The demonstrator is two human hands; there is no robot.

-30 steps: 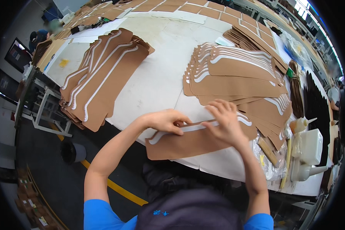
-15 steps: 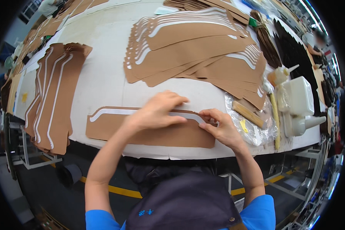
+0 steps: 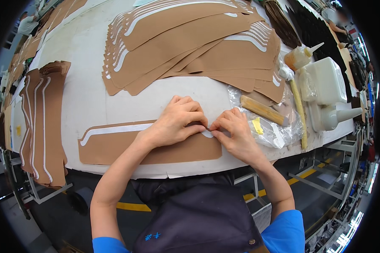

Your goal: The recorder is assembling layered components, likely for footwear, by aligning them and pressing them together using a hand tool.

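Note:
A flat brown panel [image 3: 109, 149] with a white strip [image 3: 114, 130] along its far edge lies at the table's near side. My left hand [image 3: 179, 120] rests over its far edge, right of the middle, fingers curled and pinching that edge. Close beside it, my right hand [image 3: 234, 133] pinches the panel's far right corner between thumb and fingers. Between the two sets of fingertips the edge looks dark and slightly raised, as if folded. My fingers hide part of the white strip there.
A fanned stack of similar brown panels [image 3: 190, 46] lies beyond my hands, another pile [image 3: 50, 126] at the left. To the right are a wooden stick [image 3: 264, 110] on clear plastic [image 3: 278, 137], a yellow-handled brush [image 3: 299, 114], a white container [image 3: 327, 80] and nozzle bottles [image 3: 297, 58].
My left hand has moved right and its spread fingers have closed on the panel's edge. The two hands are now nearly touching. The whole view has shifted slightly.

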